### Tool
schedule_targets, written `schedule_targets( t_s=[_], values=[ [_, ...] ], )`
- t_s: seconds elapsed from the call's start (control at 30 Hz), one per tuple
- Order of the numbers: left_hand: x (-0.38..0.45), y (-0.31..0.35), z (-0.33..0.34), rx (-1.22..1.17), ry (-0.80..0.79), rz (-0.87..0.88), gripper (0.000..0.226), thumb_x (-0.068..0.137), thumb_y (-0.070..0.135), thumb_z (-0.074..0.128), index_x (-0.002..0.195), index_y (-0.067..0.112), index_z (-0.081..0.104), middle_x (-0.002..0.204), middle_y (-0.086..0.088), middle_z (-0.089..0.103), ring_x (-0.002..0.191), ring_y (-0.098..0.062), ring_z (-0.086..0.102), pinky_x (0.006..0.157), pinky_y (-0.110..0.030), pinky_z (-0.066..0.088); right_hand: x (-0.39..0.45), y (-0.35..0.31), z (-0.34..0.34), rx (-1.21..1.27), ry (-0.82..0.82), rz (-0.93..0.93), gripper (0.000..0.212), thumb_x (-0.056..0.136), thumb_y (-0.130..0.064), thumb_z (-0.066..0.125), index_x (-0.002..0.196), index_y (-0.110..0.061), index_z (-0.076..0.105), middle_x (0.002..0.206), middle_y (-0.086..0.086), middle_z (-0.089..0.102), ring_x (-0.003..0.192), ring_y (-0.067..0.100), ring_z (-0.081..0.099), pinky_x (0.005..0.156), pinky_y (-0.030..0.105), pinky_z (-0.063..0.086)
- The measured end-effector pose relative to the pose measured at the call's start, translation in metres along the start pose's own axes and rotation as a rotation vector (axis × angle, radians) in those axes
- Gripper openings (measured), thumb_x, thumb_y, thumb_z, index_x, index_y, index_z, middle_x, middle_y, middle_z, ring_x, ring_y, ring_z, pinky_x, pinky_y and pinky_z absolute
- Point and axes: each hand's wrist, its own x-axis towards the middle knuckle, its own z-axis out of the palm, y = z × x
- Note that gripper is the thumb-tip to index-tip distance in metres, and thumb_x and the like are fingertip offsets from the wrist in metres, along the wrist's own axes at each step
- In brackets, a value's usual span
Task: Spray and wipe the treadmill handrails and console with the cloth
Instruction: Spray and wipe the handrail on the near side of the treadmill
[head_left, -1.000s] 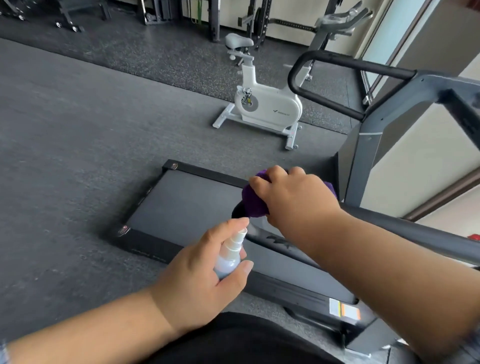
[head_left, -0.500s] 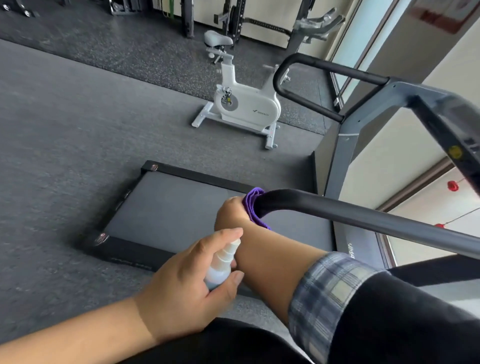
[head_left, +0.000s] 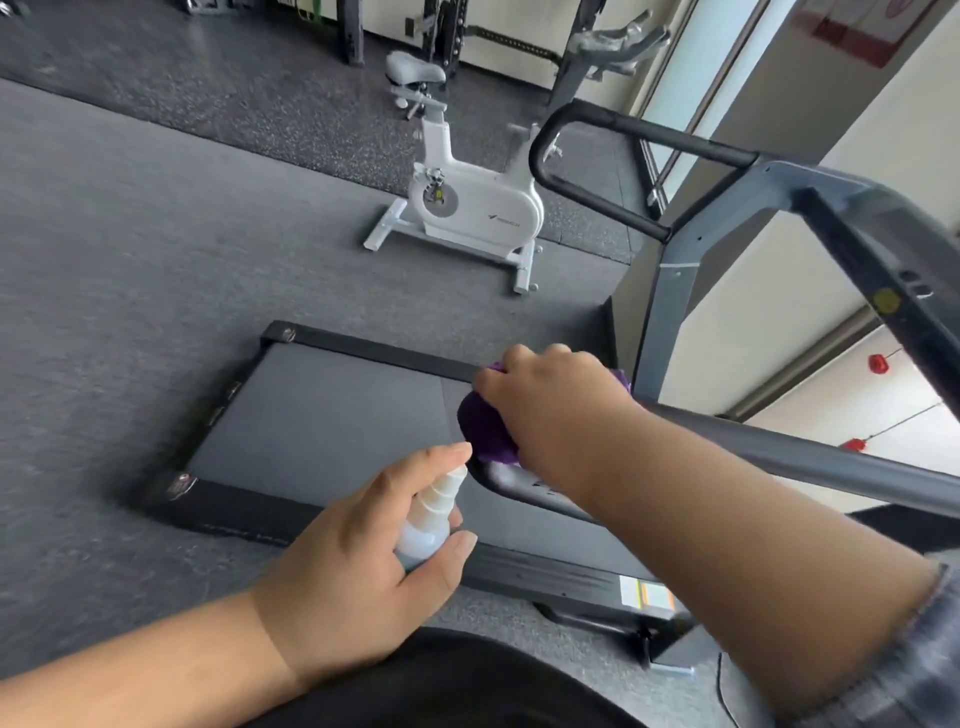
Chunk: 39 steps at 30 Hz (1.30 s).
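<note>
Right hand (head_left: 561, 410) moved atop handrail (head_left: 779, 452), pressing purple cloth (head_left: 483, 426).

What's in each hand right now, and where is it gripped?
Left hand holds the spray bottle around its body, index finger on the nozzle. Right hand presses the bunched purple cloth over the handrail's end.

Grey gym floor (head_left: 130, 270) — treadmill (head_left: 322, 410), exercise bike (head_left: 472, 208)

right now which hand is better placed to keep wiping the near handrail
Right. The right hand presses the purple cloth onto the curved end of the near handrail. The left hand is full, holding the spray bottle just below it.
</note>
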Motion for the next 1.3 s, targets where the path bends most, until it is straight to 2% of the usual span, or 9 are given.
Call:
schedule_targets(
  t_s=[0.17, 0.27, 0.4, 0.5, 0.63, 0.73, 0.93, 1.13, 1.3],
  values=[
    [0.013, 0.008, 0.016, -0.016, 0.001, 0.037, 0.063, 0.085, 0.041, 0.062, 0.139, 0.053, 0.033, 0.100, 0.026, 0.064, 0.085, 0.012, 0.060, 0.081, -0.002, 0.042, 0.035, -0.048, 0.009, -0.235, -0.081, -0.134, 0.036, 0.100, -0.031, 0.048, 0.134, -0.023, 0.056, 0.131, 0.006, 0.054, 0.119, 0.040, 0.052, 0.088, 0.047, 0.048],
    [0.017, 0.013, 0.028, -0.028, 0.042, 0.039, 0.071, 0.083, 0.042, 0.062, 0.141, 0.063, 0.028, 0.100, 0.023, 0.065, 0.083, 0.009, 0.063, 0.078, -0.007, 0.047, 0.039, -0.042, 0.016, -0.229, -0.029, -0.226, 0.035, 0.102, -0.030, 0.044, 0.135, -0.026, 0.055, 0.132, 0.002, 0.053, 0.121, 0.034, 0.053, 0.088, 0.042, 0.046],
    [0.025, 0.028, 0.048, -0.076, 0.067, 0.057, 0.070, 0.084, 0.039, 0.064, 0.142, 0.059, 0.030, 0.099, 0.016, 0.064, 0.082, 0.001, 0.066, 0.079, -0.017, 0.052, 0.026, -0.023, 0.024, -0.078, 0.108, -0.239, 0.038, 0.101, -0.037, 0.046, 0.138, -0.030, 0.050, 0.135, 0.002, 0.048, 0.119, 0.033, 0.051, 0.077, 0.037, 0.035],
    [0.034, 0.046, 0.069, -0.086, 0.058, 0.102, 0.071, 0.086, 0.033, 0.064, 0.144, 0.055, 0.030, 0.097, 0.022, 0.063, 0.082, -0.003, 0.068, 0.080, -0.017, 0.051, 0.007, 0.002, 0.028, 0.121, 0.229, -0.168, 0.045, 0.097, -0.038, 0.051, 0.142, -0.031, 0.044, 0.133, 0.005, 0.045, 0.112, 0.036, 0.049, 0.074, 0.039, 0.031],
    [0.040, 0.071, 0.100, -0.065, 0.068, 0.097, 0.070, 0.087, 0.033, 0.063, 0.144, 0.056, 0.030, 0.097, 0.023, 0.063, 0.085, -0.004, 0.067, 0.084, -0.016, 0.050, -0.030, 0.050, 0.046, 0.342, 0.319, -0.076, 0.083, 0.081, -0.043, 0.071, 0.151, -0.037, 0.027, 0.138, 0.003, 0.042, 0.105, 0.035, 0.053, 0.077, 0.042, 0.041],
    [0.043, 0.095, 0.125, -0.043, 0.065, 0.075, 0.069, 0.086, 0.035, 0.062, 0.142, 0.059, 0.029, 0.099, 0.024, 0.062, 0.084, -0.003, 0.066, 0.082, -0.009, 0.047, -0.060, 0.085, 0.065, 0.390, 0.343, -0.042, 0.087, 0.083, -0.034, 0.071, 0.154, -0.037, 0.021, 0.144, 0.002, 0.041, 0.103, 0.034, 0.056, 0.078, 0.041, 0.043],
    [0.041, 0.133, 0.180, -0.018, 0.044, 0.034, 0.062, 0.086, 0.038, 0.060, 0.137, 0.060, 0.032, 0.100, 0.022, 0.063, 0.082, -0.003, 0.066, 0.080, -0.007, 0.045, -0.111, 0.152, 0.112, 0.439, 0.347, 0.065, 0.087, 0.077, -0.054, 0.073, 0.149, -0.038, 0.028, 0.137, -0.001, 0.049, 0.105, 0.033, 0.057, 0.090, 0.045, 0.051],
    [0.032, 0.161, 0.233, 0.008, 0.044, -0.016, 0.062, 0.086, 0.042, 0.059, 0.137, 0.063, 0.031, 0.098, 0.020, 0.063, 0.083, -0.005, 0.065, 0.080, -0.008, 0.044, -0.165, 0.229, 0.162, 0.527, 0.356, 0.207, 0.079, 0.063, -0.079, 0.062, 0.130, -0.042, 0.046, 0.113, -0.010, 0.059, 0.094, 0.022, 0.062, 0.076, 0.033, 0.047],
    [0.023, 0.177, 0.256, 0.014, 0.066, -0.016, 0.063, 0.088, 0.041, 0.060, 0.138, 0.064, 0.029, 0.095, 0.017, 0.064, 0.082, -0.011, 0.066, 0.078, -0.012, 0.047, -0.205, 0.285, 0.190, 0.562, 0.269, 0.279, 0.088, 0.052, -0.093, 0.052, 0.123, -0.040, 0.049, 0.102, -0.013, 0.053, 0.093, 0.020, 0.059, 0.084, 0.036, 0.049]
  ],
)
